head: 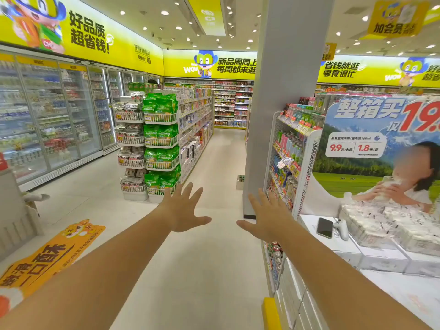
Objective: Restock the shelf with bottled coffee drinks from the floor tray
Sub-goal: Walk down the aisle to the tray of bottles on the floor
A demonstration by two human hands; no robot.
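A glossy pale tile floor (209, 163) runs down the shop aisle between a smooth grey square pillar (283, 91) and a white wire-basket rack (162, 141) stacked with crinkly green snack bags. Along the left wall stand glass-doored chiller cabinets (47, 115) under a yellow banner (90, 34) reading "好品质 超省钱!"; the far banner reads "新品周周上 每周都来逛". On the right, a white perforated-metal shelf unit (304, 167) carries small bottles, cans and red-and-yellow price tags, and beside it a large printed milk poster (371, 139) reads "整箱买" with "9.9元" and "1.8元". Below the poster, a white tabletop (333, 244) holds a black slab phone (324, 227), a white game-style controller (341, 228) just beside it, and shrink-wrapped white milk packs (390, 222). An orange floor sticker (52, 258) with a cartoon tiger lies at lower left. Both bare forearms reach straight forward, palms down; the left hand (183, 210) and right hand (266, 215) are spread wide, fingers splayed, holding nothing and apart from each other. A small low tray of dark bottles (240, 179) sits on the floor just behind the pillar's left edge, well beyond the hands; its labels are too small to read.
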